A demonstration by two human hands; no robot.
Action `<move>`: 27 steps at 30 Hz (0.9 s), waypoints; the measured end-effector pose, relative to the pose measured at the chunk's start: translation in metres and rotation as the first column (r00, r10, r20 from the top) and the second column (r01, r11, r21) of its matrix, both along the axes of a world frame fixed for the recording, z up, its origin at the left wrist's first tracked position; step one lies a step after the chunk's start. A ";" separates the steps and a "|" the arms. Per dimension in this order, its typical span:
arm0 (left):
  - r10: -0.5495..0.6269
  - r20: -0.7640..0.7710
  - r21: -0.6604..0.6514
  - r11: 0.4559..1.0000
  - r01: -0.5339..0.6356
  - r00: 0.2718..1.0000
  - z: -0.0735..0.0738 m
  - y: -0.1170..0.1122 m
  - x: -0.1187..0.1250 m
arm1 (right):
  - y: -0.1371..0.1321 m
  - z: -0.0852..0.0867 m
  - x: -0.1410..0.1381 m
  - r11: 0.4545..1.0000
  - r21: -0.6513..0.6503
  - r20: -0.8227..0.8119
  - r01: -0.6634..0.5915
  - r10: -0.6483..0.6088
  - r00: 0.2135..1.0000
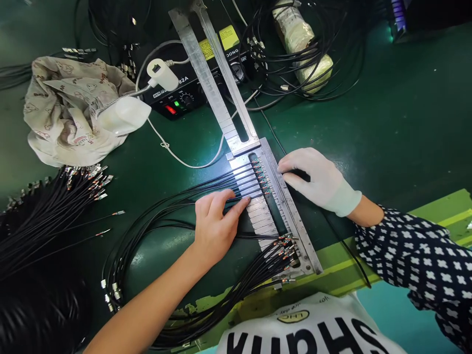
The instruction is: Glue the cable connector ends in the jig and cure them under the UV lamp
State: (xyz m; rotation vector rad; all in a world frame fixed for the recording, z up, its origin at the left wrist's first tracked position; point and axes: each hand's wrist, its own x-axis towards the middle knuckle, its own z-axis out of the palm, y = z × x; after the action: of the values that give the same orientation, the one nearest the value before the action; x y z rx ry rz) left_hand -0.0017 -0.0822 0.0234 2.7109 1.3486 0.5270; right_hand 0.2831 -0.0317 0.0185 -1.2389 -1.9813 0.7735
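Along the near edge of the counter (401, 162), a loose bundle of black cables (236, 305) lies with its tipped ends across the near end of a slotted metal frame (293, 216), probably so that each is within easy reach. The bare left hand (216, 219) has thumb and forefinger almost together on a single cable (258, 195) at the frame's left side, seemingly to keep it straight across the strip. Beyond it, a row of cables (199, 187) crosses side by side, tips over the slot, which likely keeps them evenly spaced. The gloved right hand (319, 179) has its fingertips close together at the right rail; whether they hold anything I cannot tell. Farther off, a metal leaf (204, 78) slants over a black control box (191, 91), apparently swung up to leave the strip uncovered. Toward the far edge lie more coiled cables (332, 46).
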 end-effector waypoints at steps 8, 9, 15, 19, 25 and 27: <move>-0.017 -0.102 -0.100 0.995 0.007 0.995 -0.002 -0.016 -0.007 | 0.004 -0.001 -0.002 1.000 0.028 0.017 -0.001 0.000 1.000; -0.026 -0.096 -0.108 0.994 0.015 0.995 -0.001 -0.014 -0.004 | 0.004 -0.001 -0.002 0.999 0.038 0.021 0.004 -0.004 1.000; -0.130 -0.186 -0.058 0.991 0.121 0.974 0.002 0.014 0.024 | -0.002 -0.007 0.000 0.993 0.119 0.045 0.007 -0.012 0.999; -0.161 -0.244 -0.052 0.987 0.153 0.956 0.010 0.009 0.024 | -0.010 -0.009 0.005 0.992 0.127 0.051 0.000 -0.006 0.999; -0.049 0.136 -0.535 0.837 0.115 0.990 0.029 -0.039 -0.003 | -0.016 -0.006 0.009 0.995 0.101 0.055 -0.001 -0.005 0.998; 0.025 0.215 -0.630 0.768 0.119 0.976 0.030 -0.046 -0.006 | -0.016 -0.006 0.008 0.995 0.095 0.051 0.003 -0.008 0.999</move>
State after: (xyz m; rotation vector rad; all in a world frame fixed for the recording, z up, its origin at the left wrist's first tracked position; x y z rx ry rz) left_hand -0.0076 -0.1287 0.0530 2.0532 1.1273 0.2640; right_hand 0.2914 -0.0476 0.0128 -1.2193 -2.0305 0.6431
